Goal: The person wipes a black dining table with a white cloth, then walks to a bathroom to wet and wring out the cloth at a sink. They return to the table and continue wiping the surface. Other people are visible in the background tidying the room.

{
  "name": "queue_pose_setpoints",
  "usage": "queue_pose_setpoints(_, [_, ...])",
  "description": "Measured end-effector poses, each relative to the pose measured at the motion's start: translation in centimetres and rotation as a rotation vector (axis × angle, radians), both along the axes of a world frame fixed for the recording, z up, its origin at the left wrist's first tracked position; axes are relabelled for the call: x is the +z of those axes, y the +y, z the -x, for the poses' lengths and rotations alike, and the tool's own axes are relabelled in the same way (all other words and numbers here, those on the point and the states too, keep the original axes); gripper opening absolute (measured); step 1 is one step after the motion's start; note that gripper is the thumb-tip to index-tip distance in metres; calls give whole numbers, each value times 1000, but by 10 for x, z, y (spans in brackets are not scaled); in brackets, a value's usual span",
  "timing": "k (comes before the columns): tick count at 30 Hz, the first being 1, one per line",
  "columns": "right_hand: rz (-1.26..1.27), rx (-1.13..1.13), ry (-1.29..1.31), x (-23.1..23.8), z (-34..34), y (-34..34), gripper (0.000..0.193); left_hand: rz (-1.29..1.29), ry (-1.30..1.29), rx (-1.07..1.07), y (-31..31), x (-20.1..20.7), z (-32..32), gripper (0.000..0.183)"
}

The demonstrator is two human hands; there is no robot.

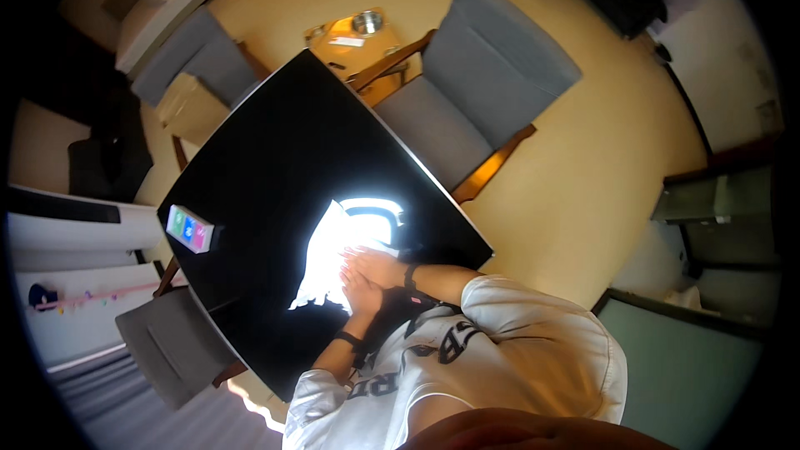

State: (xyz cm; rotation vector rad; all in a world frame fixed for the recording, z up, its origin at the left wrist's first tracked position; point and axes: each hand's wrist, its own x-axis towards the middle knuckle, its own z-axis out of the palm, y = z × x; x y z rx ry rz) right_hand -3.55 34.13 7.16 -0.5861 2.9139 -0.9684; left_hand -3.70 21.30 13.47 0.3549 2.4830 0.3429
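A white, thin, cloth-like piece [318,265] with a ragged lower edge lies on the black table [275,142]. Strong glare washes out most of it, so whether it is cloth or paper is unclear. On its near right part rests my left hand [361,292], its fingers stretched forward. Just above and beside it, my right hand [377,267] lies with its fingers extended over the white piece, the two hands touching or nearly so. Nothing shows gripped in either hand. Dark bands circle both wrists.
A small white box with coloured panels [190,229] stands at the table's left corner. Grey chairs [492,67] surround the table. Beyond the far edge, a low wooden stand [367,52] carries a metal bowl [367,22]. A bright reflection [375,204] covers part of the tabletop.
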Motion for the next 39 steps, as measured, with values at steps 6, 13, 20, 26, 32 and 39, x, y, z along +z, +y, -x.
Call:
queue_pose_setpoints(6, [-152,-102,-36,20,-25,30,59,-183,-41,-207,14,8,5,80])
queue_pose_setpoints(13, [-159,-253,-79,44,-61,15,54,-299,-87,-403,-7,10,11,83])
queue_pose_setpoints(20, [-128,-244,-272,79,-102,19,85,-367,-147,-714,-28,-4,12,73])
queue_pose_setpoints(26, [-203,-227,-456,89,-121,21,81,-366,-169,-692,-23,13,7,68])
queue_pose_setpoints(32, [-202,-393,-352,69,-124,5,47,-348,60,-698,-26,4,-1,44])
queue_pose_setpoints(39, [-183,-176,-580,87,-132,31,20,-221,56,-874,18,26,-11,22])
